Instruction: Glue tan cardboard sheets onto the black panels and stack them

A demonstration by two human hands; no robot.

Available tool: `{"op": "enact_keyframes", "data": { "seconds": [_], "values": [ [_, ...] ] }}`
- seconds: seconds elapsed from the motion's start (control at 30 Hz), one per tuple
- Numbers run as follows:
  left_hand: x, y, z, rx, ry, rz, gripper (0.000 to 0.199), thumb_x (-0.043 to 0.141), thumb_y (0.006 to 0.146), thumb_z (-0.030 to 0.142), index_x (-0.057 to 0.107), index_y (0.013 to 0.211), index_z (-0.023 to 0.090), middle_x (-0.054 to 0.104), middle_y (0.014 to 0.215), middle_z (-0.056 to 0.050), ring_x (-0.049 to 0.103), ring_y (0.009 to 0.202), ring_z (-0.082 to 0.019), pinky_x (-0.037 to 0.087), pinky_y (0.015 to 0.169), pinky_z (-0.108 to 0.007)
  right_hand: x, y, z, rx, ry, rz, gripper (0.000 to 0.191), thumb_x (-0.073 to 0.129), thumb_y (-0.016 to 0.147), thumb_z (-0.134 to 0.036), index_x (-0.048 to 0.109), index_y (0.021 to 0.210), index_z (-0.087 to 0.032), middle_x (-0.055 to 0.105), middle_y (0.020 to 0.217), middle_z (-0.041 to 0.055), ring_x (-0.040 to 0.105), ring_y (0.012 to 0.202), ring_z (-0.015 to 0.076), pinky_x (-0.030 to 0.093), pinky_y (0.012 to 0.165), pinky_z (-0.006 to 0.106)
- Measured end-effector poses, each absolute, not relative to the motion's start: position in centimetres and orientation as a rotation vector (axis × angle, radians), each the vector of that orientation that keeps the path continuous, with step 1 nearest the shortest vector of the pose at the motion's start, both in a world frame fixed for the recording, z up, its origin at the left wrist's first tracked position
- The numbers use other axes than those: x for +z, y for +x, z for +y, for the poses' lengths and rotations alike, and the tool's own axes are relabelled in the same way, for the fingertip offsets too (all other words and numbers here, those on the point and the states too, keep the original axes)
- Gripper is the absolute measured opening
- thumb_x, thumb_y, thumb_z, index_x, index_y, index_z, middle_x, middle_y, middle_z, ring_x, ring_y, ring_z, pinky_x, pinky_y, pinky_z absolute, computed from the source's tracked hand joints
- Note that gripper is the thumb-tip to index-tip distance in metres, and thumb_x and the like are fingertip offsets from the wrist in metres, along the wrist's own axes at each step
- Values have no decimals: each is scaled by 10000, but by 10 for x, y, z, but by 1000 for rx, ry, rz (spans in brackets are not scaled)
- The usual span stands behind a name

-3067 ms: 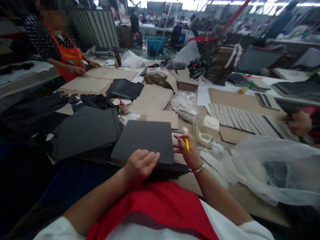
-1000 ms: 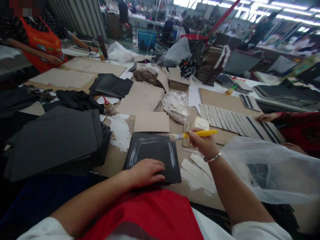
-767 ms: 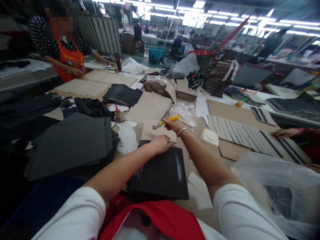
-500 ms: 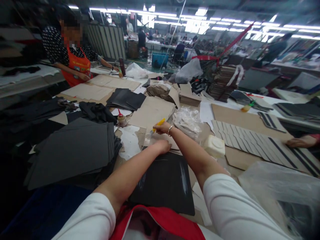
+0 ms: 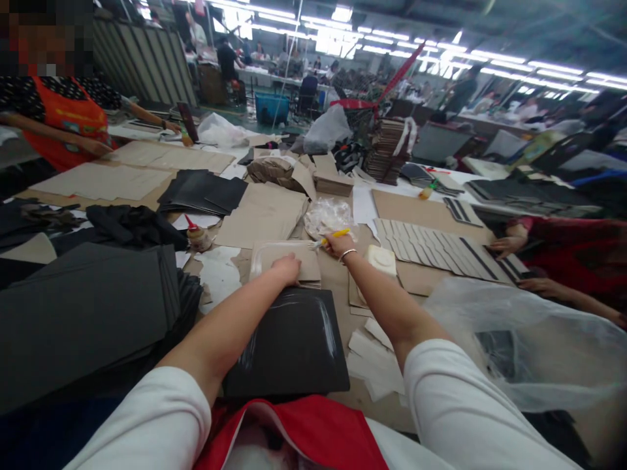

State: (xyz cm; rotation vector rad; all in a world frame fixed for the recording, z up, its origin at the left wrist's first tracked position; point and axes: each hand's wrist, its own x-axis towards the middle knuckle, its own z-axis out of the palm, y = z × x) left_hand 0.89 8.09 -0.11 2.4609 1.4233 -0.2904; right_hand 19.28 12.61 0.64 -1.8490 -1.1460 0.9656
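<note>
My right hand (image 5: 339, 244) is closed round a yellow-handled brush (image 5: 337, 234), its pale bristles at the right edge of a beige board stack (image 5: 309, 262). On that stack rests my left hand (image 5: 287, 269), its fingers partly hidden and what is under them too small to make out. A wet-looking line runs along the top board's edge. Nearer to me lies a black panel (image 5: 294, 346) with whitish streaks on its left and right sides. A pale square container (image 5: 381, 260) stands right of my right hand, partly behind my forearm.
At left are a dark sheet stack (image 5: 93, 313) and a red-tipped bottle (image 5: 198, 235). Clear plastic (image 5: 328, 219) lies beyond my right hand. Another person's hands touch striped boards (image 5: 441, 248) at right; a person in an orange apron (image 5: 73, 124) stands at far left.
The view has turned right. My right hand has moved with the brush from the stack's left side to its right edge. My left hand now lies further up on the boards.
</note>
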Motion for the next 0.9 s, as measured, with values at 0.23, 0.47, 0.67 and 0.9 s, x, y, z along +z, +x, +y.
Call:
{"op": "enact_keyframes", "data": {
  "seconds": [0.23, 0.47, 0.67, 0.9],
  "values": [
    [-6, 9, 92, -329, 2572, 1359, 613, 788, 622, 343, 579, 1161, 137, 528, 1195, -187, 534, 1113, -317, 440, 920, -366, -5, 214, 47, 1076, -1740, -1273, 104, 606, 757, -224, 584, 685, -152, 518, 433, -58, 458, 358, 51, 378, 364, 136],
    [-2, 3, 98, -297, 2617, 1275, 446, 744, 630, 386, 668, 994, 141, 631, 1058, -149, 603, 973, -283, 454, 810, -306, 23, 229, 29, 912, -1482, -1040, 308, 656, 723, -412, 609, 844, -133, 588, 524, -34, 499, 372, 59, 428, 384, 162],
    [38, -23, 91, 214, 2622, 1528, 227, 490, 755, 183, 625, 934, 148, 640, 1004, -128, 598, 931, -233, 448, 781, -307, 31, 218, 22, 797, -1354, -1107, 570, 522, 753, -627, 504, 1121, -193, 658, 695, -16, 582, 426, 96, 471, 415, 206],
    [89, -68, 59, 1725, 1443, 1501, 161, 563, 603, 191, 530, 760, 172, 572, 686, 10, 574, 658, -141, 492, 660, -274, 24, 170, 11, 767, -1356, -1371, 392, 482, 804, -585, 400, 908, -217, 657, 763, 5, 633, 562, 122, 492, 507, 241]
  ]
}}
